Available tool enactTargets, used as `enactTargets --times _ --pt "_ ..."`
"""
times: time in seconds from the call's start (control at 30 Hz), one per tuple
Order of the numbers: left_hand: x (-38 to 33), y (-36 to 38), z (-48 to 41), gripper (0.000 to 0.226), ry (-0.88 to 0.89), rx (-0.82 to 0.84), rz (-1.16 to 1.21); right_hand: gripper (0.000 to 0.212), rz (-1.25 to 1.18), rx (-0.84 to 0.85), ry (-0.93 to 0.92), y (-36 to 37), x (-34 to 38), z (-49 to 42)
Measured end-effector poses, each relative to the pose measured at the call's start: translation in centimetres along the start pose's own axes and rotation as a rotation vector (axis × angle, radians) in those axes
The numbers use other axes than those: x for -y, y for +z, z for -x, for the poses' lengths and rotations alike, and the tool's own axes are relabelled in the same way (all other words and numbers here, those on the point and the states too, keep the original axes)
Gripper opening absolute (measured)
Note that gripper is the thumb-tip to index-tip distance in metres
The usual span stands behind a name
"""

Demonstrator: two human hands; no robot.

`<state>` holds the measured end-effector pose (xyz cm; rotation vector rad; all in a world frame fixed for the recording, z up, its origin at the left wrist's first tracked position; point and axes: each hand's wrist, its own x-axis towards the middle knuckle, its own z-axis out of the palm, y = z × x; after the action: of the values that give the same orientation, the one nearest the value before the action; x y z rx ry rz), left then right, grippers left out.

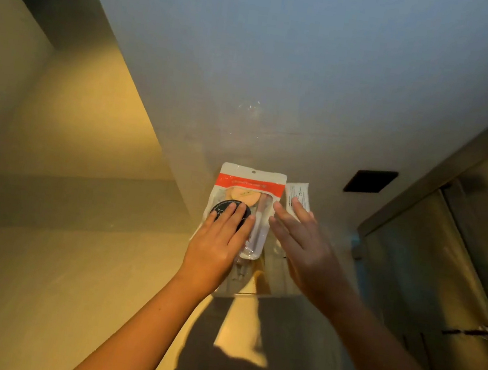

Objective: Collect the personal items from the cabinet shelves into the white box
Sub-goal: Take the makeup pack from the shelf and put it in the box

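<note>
I am looking up at a high cabinet shelf. A clear pouch (249, 185) with an orange-red band stands against the back wall, holding round sponges and a brush. In front of its lower left is a black round case (217, 211). My left hand (217, 243) lies over this case, fingers flat across its face and thumb hidden. A white sachet (296, 193) with small print stands right of the pouch. My right hand (302, 249) is spread open with its fingertips at the sachet's lower edge. The white box is out of view.
The shelf's front edge (267, 296) runs just below my wrists. A dark rectangular panel (370, 181) sits on the wall to the right. A cabinet door with a metal handle (466, 331) stands at far right. A warm-lit recess (69, 144) opens to the left.
</note>
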<state>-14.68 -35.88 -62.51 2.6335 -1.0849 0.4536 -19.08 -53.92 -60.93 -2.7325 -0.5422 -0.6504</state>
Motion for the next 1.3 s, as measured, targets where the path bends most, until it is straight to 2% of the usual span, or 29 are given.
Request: enactTargets --times 0.3,0.5,0.6,0.73,0.8,0.9,1.13,1.3 --pt "4.6 16.4 4.7 0.066 0.08 0.116 -0.065 0.06 0.051 0.046 0.0 16.0 -4.9 7.2" --pt "5.5 24.1 8.1 0.062 0.141 0.106 -0.078 0.047 0.154 0.094 -0.094 23.5 -7.3 11.2" --pt "5.6 26.4 8.7 0.063 0.169 0.159 -0.099 0.051 0.177 0.129 -0.106 25.8 -8.4 12.9" --pt "4.9 29.2 10.2 0.072 0.097 0.301 -0.105 0.059 0.186 0.189 -0.085 27.9 -9.1 14.4" --pt "4.5 30.5 11.0 0.068 0.06 0.355 -0.06 0.059 0.17 0.204 -0.078 29.1 -9.3 15.0" --pt "5.3 33.1 12.3 0.061 0.077 0.528 -0.137 0.057 0.124 0.263 -0.072 30.9 -9.3 15.9" --pt "6.7 36.2 12.1 0.067 0.01 0.615 -0.238 0.064 0.108 0.32 -0.022 33.9 -9.8 16.6" --pt "6.4 38.0 11.3 0.072 -0.059 0.684 -0.197 0.066 0.111 0.404 -0.004 35.8 -10.5 17.0"
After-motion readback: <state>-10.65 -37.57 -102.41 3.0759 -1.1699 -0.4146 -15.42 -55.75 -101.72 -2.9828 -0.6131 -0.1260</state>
